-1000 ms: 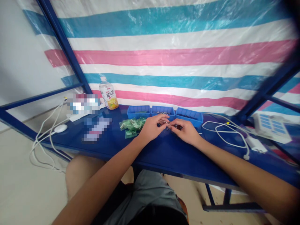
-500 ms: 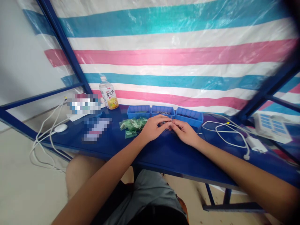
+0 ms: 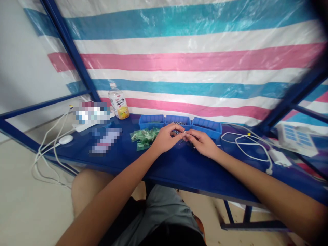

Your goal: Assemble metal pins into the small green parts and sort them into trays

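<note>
My left hand [image 3: 167,139] and my right hand [image 3: 203,142] meet above the blue table [image 3: 179,167], fingertips pinched together. Between them shows a small shiny piece [image 3: 185,132], too small to name. Thin metal pieces [image 3: 181,141] lie just under the fingers, partly hidden by them. Left of my left hand is a heap of small green packets [image 3: 145,138]. Behind the hands stand three blue bins in a row: the left bin [image 3: 143,126] holds something green, the middle bin [image 3: 189,123] slim metal pieces, the right bin [image 3: 214,132] dark small parts.
A drink bottle [image 3: 119,104] stands at the back left, near a white round puck [image 3: 66,139] with cables. White cables [image 3: 242,148], an adapter [image 3: 280,158] and a white device with a keypad [image 3: 298,138] lie on the right. A striped sheet [image 3: 179,61] hangs behind.
My joined fingertips have shifted slightly to the left, carrying the small shiny piece. The bins, packets and bottle stay put.
</note>
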Motion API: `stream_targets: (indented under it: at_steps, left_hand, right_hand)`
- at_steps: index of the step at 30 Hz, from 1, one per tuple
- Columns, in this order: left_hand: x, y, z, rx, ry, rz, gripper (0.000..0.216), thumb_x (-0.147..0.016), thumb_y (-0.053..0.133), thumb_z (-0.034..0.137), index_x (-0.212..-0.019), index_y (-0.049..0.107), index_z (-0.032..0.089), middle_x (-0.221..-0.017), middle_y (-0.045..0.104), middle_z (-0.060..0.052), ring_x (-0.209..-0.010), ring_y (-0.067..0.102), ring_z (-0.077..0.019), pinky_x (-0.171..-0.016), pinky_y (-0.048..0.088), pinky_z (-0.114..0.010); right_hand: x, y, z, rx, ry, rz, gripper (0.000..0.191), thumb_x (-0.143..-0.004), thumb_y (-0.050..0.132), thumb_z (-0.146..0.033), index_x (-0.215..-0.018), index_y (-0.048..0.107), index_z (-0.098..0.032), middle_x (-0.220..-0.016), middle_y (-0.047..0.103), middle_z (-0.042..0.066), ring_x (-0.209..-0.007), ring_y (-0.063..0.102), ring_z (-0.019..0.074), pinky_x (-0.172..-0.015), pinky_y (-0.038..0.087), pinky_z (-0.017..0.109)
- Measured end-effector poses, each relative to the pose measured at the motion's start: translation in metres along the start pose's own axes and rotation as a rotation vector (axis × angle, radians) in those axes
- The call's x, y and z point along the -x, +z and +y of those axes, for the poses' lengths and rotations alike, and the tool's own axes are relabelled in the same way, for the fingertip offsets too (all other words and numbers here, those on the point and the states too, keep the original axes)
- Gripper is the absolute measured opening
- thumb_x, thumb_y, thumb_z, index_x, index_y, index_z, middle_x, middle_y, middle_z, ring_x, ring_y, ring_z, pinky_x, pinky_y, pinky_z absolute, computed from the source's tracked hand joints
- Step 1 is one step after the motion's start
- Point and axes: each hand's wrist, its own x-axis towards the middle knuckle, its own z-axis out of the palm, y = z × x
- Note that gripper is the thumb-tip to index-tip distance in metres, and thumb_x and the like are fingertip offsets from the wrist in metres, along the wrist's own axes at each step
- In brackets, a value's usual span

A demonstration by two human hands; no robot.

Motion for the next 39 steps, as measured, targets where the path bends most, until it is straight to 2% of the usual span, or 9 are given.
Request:
stream_targets:
  at_steps: [3, 9, 13, 17, 20, 23, 27, 34, 39]
  left_hand:
    - [0.0, -0.001, -0.003, -0.071, -0.032, 0.01, 0.02, -0.098, 0.065, 0.033, -0.109, 0.073, 0.019, -0.111, 0.076, -0.008, -0.097, 0.073, -0.0194, -0.081, 0.06, -0.03]
    - [0.0, -0.001, -0.004, -0.273, -0.042, 0.006, 0.016, -0.097, 0.064, 0.027, -0.104, 0.075, 0.019, -0.102, 0.077, -0.005, -0.086, 0.071, -0.0181, -0.073, 0.056, -0.028]
    - [0.0, 0.0, -0.002, -0.301, -0.024, -0.009, 0.016, -0.097, 0.062, 0.026, -0.102, 0.075, 0.019, -0.099, 0.077, -0.006, -0.083, 0.071, -0.0177, -0.071, 0.056, -0.028]
    - [0.001, 0.0, -0.003, -0.317, -0.005, -0.014, 0.017, -0.098, 0.061, 0.025, -0.104, 0.074, 0.019, -0.1, 0.076, -0.006, -0.084, 0.07, -0.0178, -0.073, 0.056, -0.028]
    - [0.001, 0.0, -0.004, -0.341, 0.014, -0.016, 0.018, -0.098, 0.059, 0.025, -0.105, 0.074, 0.019, -0.103, 0.075, -0.006, -0.088, 0.07, -0.0181, -0.077, 0.056, -0.029]
    - [0.002, -0.001, -0.005, -0.366, 0.022, -0.016, 0.019, -0.099, 0.056, 0.024, -0.106, 0.073, 0.019, -0.104, 0.074, -0.006, -0.09, 0.07, -0.0183, -0.079, 0.057, -0.03]
    - [0.001, -0.001, -0.005, -0.386, 0.023, -0.018, 0.018, -0.097, 0.056, 0.021, -0.106, 0.073, 0.019, -0.105, 0.074, -0.007, -0.092, 0.07, -0.0186, -0.079, 0.057, -0.03]
    - [0.002, 0.0, -0.006, -0.401, 0.05, 0.0, 0.017, -0.097, 0.057, 0.019, -0.103, 0.073, 0.019, -0.103, 0.074, -0.006, -0.09, 0.07, -0.018, -0.078, 0.056, -0.029]
    - [0.002, 0.0, -0.007, -0.395, 0.044, 0.0, 0.017, -0.098, 0.057, 0.021, -0.104, 0.073, 0.019, -0.104, 0.074, -0.006, -0.093, 0.07, -0.0185, -0.082, 0.057, -0.03]
  right_hand:
    - [-0.003, 0.002, 0.002, -0.107, 0.064, -0.006, 0.04, -0.106, 0.048, -0.054, -0.099, 0.072, -0.023, -0.089, 0.073, 0.005, -0.082, 0.068, 0.0206, -0.076, 0.055, 0.033]
    - [-0.022, 0.004, 0.014, -0.339, 0.236, 0.075, 0.044, -0.098, 0.059, -0.062, -0.096, 0.071, -0.02, -0.08, 0.071, 0.003, -0.06, 0.058, 0.0143, -0.05, 0.042, 0.025]
    - [-0.029, 0.001, 0.022, -0.156, 0.291, 0.157, 0.051, -0.101, 0.052, -0.063, -0.083, 0.072, -0.019, -0.067, 0.069, 0.003, -0.052, 0.053, 0.0141, -0.05, 0.042, 0.028]
    - [-0.021, -0.004, 0.017, 0.23, 0.042, 0.144, 0.036, -0.103, 0.055, -0.049, -0.089, 0.075, -0.021, -0.08, 0.075, 0.005, -0.07, 0.065, 0.0208, -0.068, 0.052, 0.035]
    - [-0.013, -0.005, 0.01, 0.38, -0.213, -0.034, 0.024, -0.1, 0.062, -0.038, -0.113, 0.076, -0.024, -0.109, 0.077, 0.01, -0.102, 0.068, 0.0288, -0.096, 0.052, 0.048]
    - [-0.009, 0.0, 0.008, 0.455, -0.331, -0.195, 0.032, -0.101, 0.062, -0.033, -0.13, 0.072, -0.026, -0.131, 0.071, 0.013, -0.125, 0.06, 0.0329, -0.107, 0.047, 0.055]
    - [-0.008, 0.004, 0.011, 0.545, -0.348, -0.267, 0.032, -0.105, 0.055, -0.025, -0.133, 0.071, -0.025, -0.131, 0.072, 0.012, -0.122, 0.063, 0.0304, -0.103, 0.049, 0.051]
    - [-0.007, -0.001, 0.005, 0.702, -0.402, -0.289, 0.023, -0.104, 0.055, -0.023, -0.115, 0.075, -0.02, -0.113, 0.077, 0.013, -0.107, 0.067, 0.0292, -0.094, 0.051, 0.046]
    - [-0.008, 0.001, 0.0, 0.647, -0.4, -0.173, 0.023, -0.103, 0.052, -0.021, -0.111, 0.074, -0.019, -0.108, 0.076, 0.013, -0.103, 0.068, 0.029, -0.092, 0.053, 0.046]
